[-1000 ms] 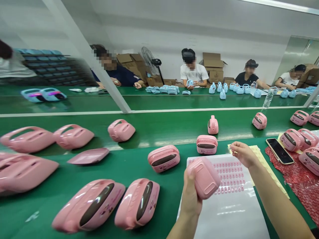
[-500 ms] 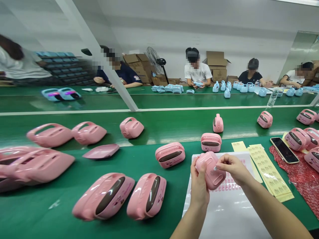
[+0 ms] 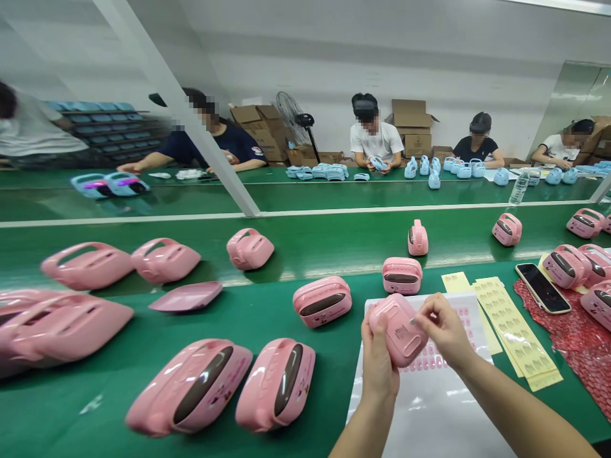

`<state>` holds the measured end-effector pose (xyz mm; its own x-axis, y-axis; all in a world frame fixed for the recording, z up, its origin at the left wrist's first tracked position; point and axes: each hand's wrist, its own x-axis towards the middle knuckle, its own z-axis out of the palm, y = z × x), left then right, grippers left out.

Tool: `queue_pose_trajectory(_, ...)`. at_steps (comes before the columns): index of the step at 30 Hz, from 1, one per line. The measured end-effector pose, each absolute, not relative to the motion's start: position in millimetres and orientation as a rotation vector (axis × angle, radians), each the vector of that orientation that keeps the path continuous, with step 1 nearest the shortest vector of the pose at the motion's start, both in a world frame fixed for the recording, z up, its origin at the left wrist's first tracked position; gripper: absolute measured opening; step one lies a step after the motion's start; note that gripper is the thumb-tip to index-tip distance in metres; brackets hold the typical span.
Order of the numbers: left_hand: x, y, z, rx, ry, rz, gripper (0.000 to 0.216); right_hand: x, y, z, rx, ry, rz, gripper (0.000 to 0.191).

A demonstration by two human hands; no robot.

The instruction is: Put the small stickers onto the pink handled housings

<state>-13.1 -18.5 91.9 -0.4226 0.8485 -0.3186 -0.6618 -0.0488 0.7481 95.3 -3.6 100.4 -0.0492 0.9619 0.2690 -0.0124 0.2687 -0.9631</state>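
My left hand (image 3: 379, 364) grips a pink plastic device (image 3: 400, 329) from below, its flat back turned up towards me. My right hand (image 3: 442, 331) is pinched at the device's upper right edge, fingertips pressed on its back; whatever they hold is too small to make out. Both hands hover over a white sheet (image 3: 429, 407) printed with rows of small pink stickers (image 3: 442, 362). Just right of it lie yellowish backing sheets (image 3: 510, 324).
Many pink devices (image 3: 274, 385) lie on the green bench (image 3: 143, 356) to the left and ahead. At the right are a black phone (image 3: 543, 287), red bubble wrap (image 3: 573, 343) and more pink devices (image 3: 568, 267). Several people sit across the belt with blue devices (image 3: 429, 168).
My right hand came from the yellow sheets to the back of the pink device and now presses there. My left hand tilted the device slightly and lowered it.
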Motion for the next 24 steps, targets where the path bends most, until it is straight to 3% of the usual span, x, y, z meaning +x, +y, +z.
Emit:
queue_pose_trajectory(4,-18.7,-18.1,88.6,0.124,0.945,1.627,0.031,115.1,11.5,92.6,-1.100,-1.212,1.115,0.026)
queue_pose_trajectory(7,-19.0,-21.1,82.8,0.234,0.781,1.485,0.049,121.2,18.6,83.5,-1.312,-1.315,1.411,0.045)
queue_pose_trajectory(11,-9.3,-20.7,66.6,0.508,0.672,1.420,0.066,133.1,22.4,77.0,-1.270,-1.286,1.736,0.047)
queue_pose_trajectory(15,3.1,-12.3,44.8,0.643,0.801,1.462,0.054,181.6,37.2,93.2,-1.258,-1.279,1.423,0.051)
queue_pose_trajectory(21,12.2,-3.9,10.1,0.969,1.045,1.234,0.053,236.0,115.5,128.2,-1.709,-1.400,0.486,0.046)
queue_pose_trajectory(24,14.0,-5.1,3.5,1.093,1.055,1.101,0.049,227.1,169.8,127.4,-1.866,-1.361,0.383,0.050)
